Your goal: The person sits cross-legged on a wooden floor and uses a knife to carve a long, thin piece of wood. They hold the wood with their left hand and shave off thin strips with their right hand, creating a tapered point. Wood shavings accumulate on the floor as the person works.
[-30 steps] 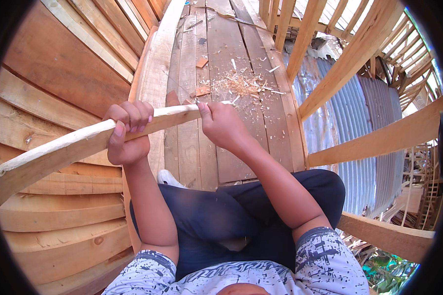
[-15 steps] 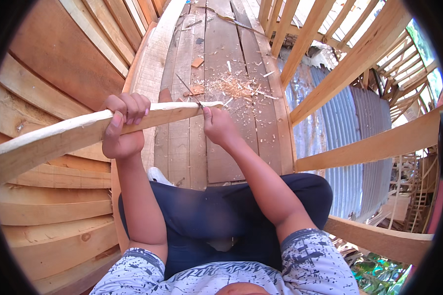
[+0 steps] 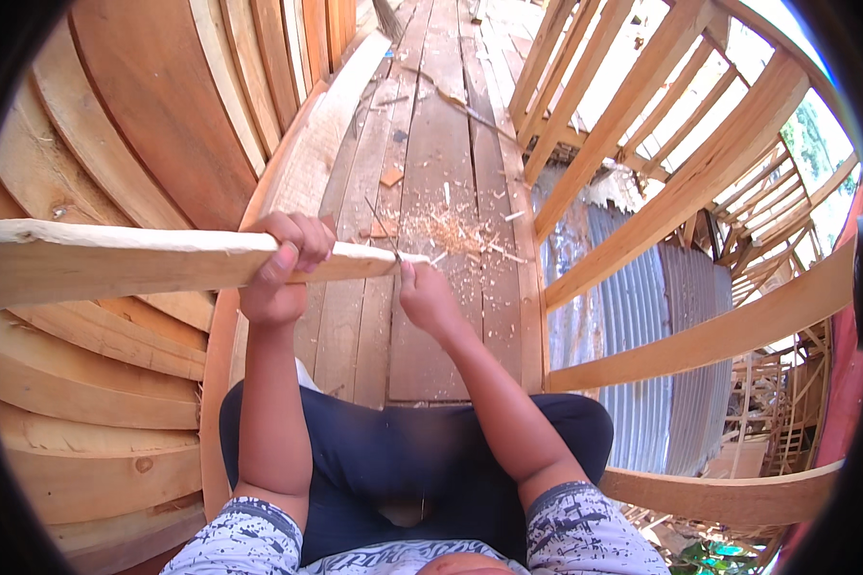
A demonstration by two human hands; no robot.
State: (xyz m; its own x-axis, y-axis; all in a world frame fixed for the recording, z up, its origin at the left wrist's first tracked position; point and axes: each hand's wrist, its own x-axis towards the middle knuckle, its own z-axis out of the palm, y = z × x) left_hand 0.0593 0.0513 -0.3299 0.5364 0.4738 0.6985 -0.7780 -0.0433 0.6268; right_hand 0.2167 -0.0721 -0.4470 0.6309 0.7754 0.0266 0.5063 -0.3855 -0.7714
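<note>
A long wooden plank [image 3: 115, 261] is stretching across from the left, looking stiff, rough and fairly heavy, best gripped mid-length. The left hand [image 3: 283, 268] is wrapping closed around it. The right hand [image 3: 427, 297] is clenching a thin blade [image 3: 385, 230] at the plank's tapered tip, above wood shavings [image 3: 446, 230].

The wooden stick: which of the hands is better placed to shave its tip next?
Probably the right hand: it sits at the tip of the wooden stick, seemingly holding a thin blade. The left hand grips the stick mid-length.
</note>
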